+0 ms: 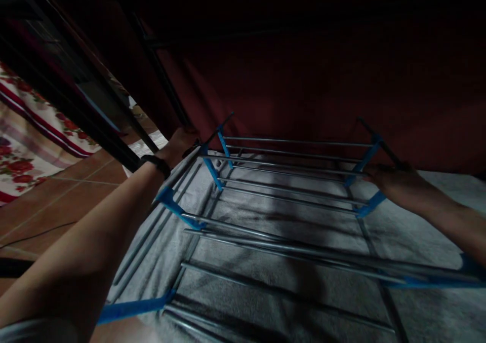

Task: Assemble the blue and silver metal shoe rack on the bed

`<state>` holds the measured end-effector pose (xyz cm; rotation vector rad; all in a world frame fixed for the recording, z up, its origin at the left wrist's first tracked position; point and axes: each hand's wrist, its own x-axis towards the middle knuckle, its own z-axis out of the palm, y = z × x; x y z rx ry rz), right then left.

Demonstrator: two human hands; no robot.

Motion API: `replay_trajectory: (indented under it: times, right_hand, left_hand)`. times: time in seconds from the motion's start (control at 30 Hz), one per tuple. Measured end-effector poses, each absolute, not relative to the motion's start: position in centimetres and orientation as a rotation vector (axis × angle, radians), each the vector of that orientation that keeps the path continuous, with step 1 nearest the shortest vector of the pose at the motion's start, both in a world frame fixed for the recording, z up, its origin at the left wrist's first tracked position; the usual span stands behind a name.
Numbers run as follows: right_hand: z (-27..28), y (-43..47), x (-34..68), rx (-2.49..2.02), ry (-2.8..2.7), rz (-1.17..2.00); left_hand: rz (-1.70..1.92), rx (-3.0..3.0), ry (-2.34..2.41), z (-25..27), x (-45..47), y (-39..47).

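Note:
A shoe rack of thin grey metal tubes with blue plastic connectors lies spread before me on a grey cloth. My left hand, with a dark band on its wrist, reaches to the rack's far left end. It is closed at the dark tube beside a blue connector; shadow hides most of its fingers. On the other side my right hand is closed on the rack's far right end, beside another blue connector. Several loose-looking tubes cross the nearer part, blurred.
A dark red curtain or cloth hangs right behind the rack. Black frame posts stand at the left. Beyond them are a tiled floor, a thin cable and a flower-patterned cloth.

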<state>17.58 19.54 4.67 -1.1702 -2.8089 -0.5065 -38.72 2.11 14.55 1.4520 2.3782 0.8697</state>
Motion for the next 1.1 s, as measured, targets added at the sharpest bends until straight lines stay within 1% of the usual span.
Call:
replay_trajectory:
  times: [0.1,0.2,0.43,0.7,0.83,1.1]
  right_hand:
    - [4.1,20.1,17.7,-1.170,-2.812,-0.498]
    - [3.8,20.4,17.8,-1.181,-2.816,-0.505]
    - [4.2,20.0,17.4,-1.231,-2.832,-0.438]
    - [4.7,19.2,16.8,-1.332,-2.805,-0.432]
    - [4.9,19.1,16.5,-1.341,-2.814,-0.477]
    - [5.7,18.6,16.1,-1.445,-2.852,-0.436]
  left_hand:
    - [0.756,1.407,2.126,13.4,-40.2,1.0]
    - [0.766,1.366,1.966,12.4,-40.0,0.6]
    - [0.763,1.424,1.815,12.1,-40.3,-0.7]
    - [1.154,1.015,1.759,10.5,-41.1,0.9]
    - [1.039,1.067,1.740,11.0,-40.9,0.4]
    - [0.824,1.271,1.804,11.8,-41.1,0.3]
